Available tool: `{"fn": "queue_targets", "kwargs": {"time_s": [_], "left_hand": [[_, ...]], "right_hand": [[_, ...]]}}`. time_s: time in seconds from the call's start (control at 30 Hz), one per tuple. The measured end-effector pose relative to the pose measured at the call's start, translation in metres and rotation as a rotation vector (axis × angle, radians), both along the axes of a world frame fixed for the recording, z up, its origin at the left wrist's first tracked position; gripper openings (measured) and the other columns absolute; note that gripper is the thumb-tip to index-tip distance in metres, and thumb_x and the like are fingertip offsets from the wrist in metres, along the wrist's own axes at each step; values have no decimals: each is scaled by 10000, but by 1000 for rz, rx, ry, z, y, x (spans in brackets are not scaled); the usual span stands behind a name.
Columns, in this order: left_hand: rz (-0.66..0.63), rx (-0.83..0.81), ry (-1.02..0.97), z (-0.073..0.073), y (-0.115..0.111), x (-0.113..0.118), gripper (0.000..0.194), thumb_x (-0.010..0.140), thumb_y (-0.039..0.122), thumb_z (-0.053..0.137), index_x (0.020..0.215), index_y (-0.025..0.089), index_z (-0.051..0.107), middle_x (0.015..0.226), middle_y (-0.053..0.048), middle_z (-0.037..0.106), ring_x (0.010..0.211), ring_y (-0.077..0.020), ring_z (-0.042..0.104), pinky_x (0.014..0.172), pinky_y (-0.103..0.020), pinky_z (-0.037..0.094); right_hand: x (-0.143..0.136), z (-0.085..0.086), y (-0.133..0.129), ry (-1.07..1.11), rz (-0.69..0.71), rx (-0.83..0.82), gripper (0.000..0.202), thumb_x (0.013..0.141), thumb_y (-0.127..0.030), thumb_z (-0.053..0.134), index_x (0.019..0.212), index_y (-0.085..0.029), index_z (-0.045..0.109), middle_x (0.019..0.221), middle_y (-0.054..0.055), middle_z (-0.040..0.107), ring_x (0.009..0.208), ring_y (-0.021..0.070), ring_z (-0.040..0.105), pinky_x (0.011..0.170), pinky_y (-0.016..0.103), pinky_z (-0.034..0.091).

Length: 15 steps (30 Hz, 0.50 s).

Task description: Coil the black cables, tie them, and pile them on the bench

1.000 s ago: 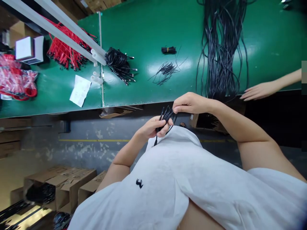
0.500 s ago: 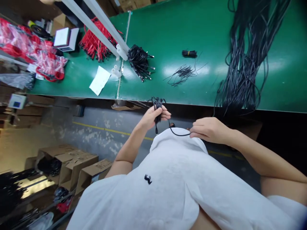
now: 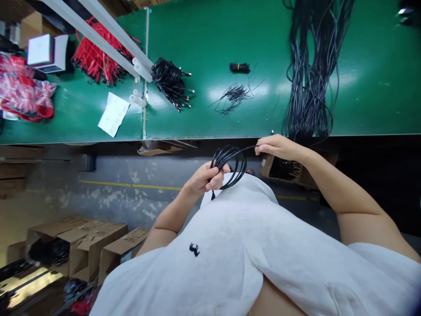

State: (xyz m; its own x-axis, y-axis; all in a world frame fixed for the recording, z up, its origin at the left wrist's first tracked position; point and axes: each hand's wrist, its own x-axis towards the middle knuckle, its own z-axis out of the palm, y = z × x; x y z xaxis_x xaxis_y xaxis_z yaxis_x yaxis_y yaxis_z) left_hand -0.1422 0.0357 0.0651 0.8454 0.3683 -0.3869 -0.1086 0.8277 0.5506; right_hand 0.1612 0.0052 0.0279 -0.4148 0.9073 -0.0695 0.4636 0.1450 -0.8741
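Observation:
A black cable (image 3: 234, 163) hangs in loose loops from my left hand (image 3: 209, 177), whose thumb and fingers are closed on the coil. One plug end pokes out below that hand. My right hand (image 3: 274, 146) pinches the cable's other stretch, up and to the right, level with the table's front edge. A small metal tip shows just above my right fingers. Between both hands the cable runs nearly straight. On the green table beyond lie a heap of coiled black cables (image 3: 169, 81) and a scatter of thin black ties (image 3: 234, 95).
A banded bundle of black ties (image 3: 240, 68) lies on the green table (image 3: 204, 26). Long black cables (image 3: 307, 101) drape over its edge at right. Red cables (image 3: 101, 57), a white paper (image 3: 113, 114) and white posts stand left. Cardboard boxes (image 3: 95, 239) sit on the floor.
My right hand has moved up toward the table edge, drawing the cable with it. The coil in my left hand has opened into wider loops. The view has shifted to the right.

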Motion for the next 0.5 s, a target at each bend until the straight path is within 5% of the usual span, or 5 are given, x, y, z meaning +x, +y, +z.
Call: {"fn": "queue_targets", "kwargs": {"time_s": [0.13, 0.3, 0.4, 0.5], "left_hand": [[-63, 41, 104, -1, 6, -5, 421, 700, 370, 839, 1016, 111, 737, 610, -36, 652, 428, -103, 570, 402, -184, 442], [-77, -78, 67, -4, 3, -5, 358, 724, 386, 817, 919, 96, 739, 416, 66, 439, 279, -31, 326, 295, -140, 293], [94, -86, 0, 0, 4, -17, 325, 852, 441, 677, 909, 126, 735, 331, 125, 253, 206, -25, 160, 236, -136, 179], [380, -85, -17, 9, 9, -32, 357, 930, 435, 566, 1172, 198, 681, 347, 134, 291, 188, -14, 109, 230, -126, 123]], "right_hand": [[9, -7, -10, -38, -99, -47, 420, 945, -499, 438, 805, -191, 687, 802, 39, 707, 736, 156, 622, 717, 260, 434], [12, -26, 2, -42, -97, -29, 400, 921, -507, 473, 823, -200, 710, 864, 40, 724, 825, 175, 644, 792, 275, 447], [40, -66, 4, -66, -229, -98, 472, 897, -557, 438, 843, -184, 722, 802, 43, 696, 772, 173, 622, 751, 275, 448], [73, -107, -8, -223, -426, -156, 490, 894, -530, 394, 840, -168, 719, 745, 50, 663, 719, 170, 596, 706, 279, 445]]}}
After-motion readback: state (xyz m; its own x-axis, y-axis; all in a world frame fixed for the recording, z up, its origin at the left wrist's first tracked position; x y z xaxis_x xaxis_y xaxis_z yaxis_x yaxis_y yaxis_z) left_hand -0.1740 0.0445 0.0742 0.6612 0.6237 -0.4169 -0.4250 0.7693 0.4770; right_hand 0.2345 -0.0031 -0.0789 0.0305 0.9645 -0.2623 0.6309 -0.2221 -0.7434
